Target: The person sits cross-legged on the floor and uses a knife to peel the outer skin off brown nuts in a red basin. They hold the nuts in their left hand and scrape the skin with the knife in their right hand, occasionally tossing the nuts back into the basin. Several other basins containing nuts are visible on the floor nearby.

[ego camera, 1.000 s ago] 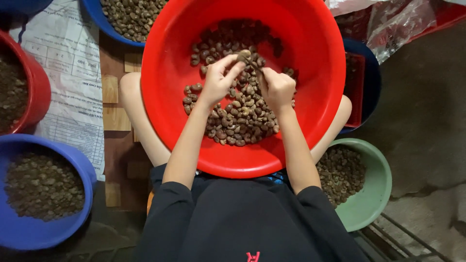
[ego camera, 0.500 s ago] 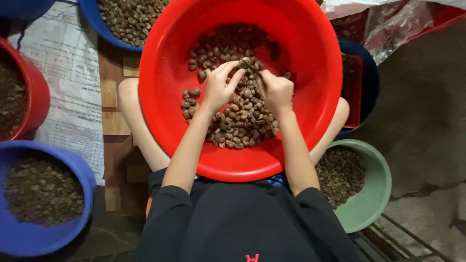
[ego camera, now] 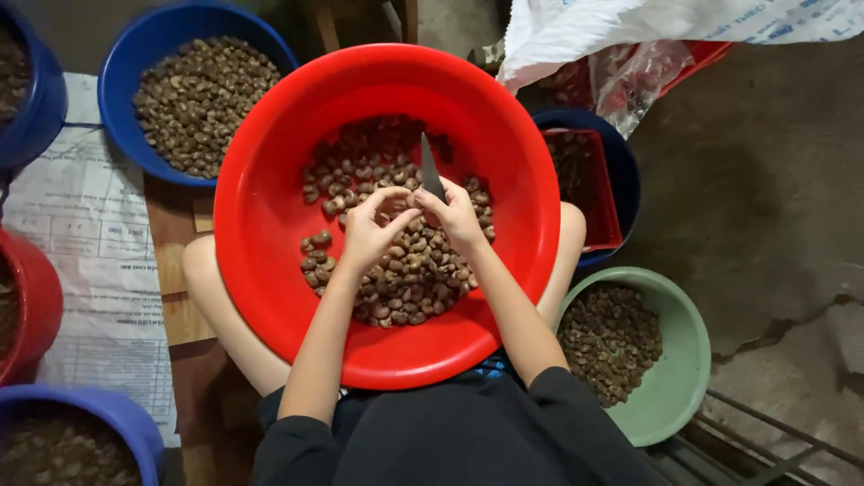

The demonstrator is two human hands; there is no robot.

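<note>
While pinching a small nut (ego camera: 396, 212) between both hands, held it over the red basin (ego camera: 261, 234), left grip (ego camera: 371, 232) at nine o'clock, right grip (ego camera: 454, 214) clenched on a knife (ego camera: 430, 169) pointing twelve.

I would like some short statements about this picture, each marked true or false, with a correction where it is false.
1. The right hand holds a small knife with its blade pointing away from the person. True.
2. The big red basin on the person's lap is empty. False: it holds a heap of brown cashew nuts.
3. The left hand rests on the green bowl. False: it is over the nuts in the red basin, fingertips close to the right hand.
4. A blue basin filled with nuts stands beyond the red basin, on the person's left. True.
5. The green bowl lies on the person's left side. False: it is on the right, beside the knee.
</note>
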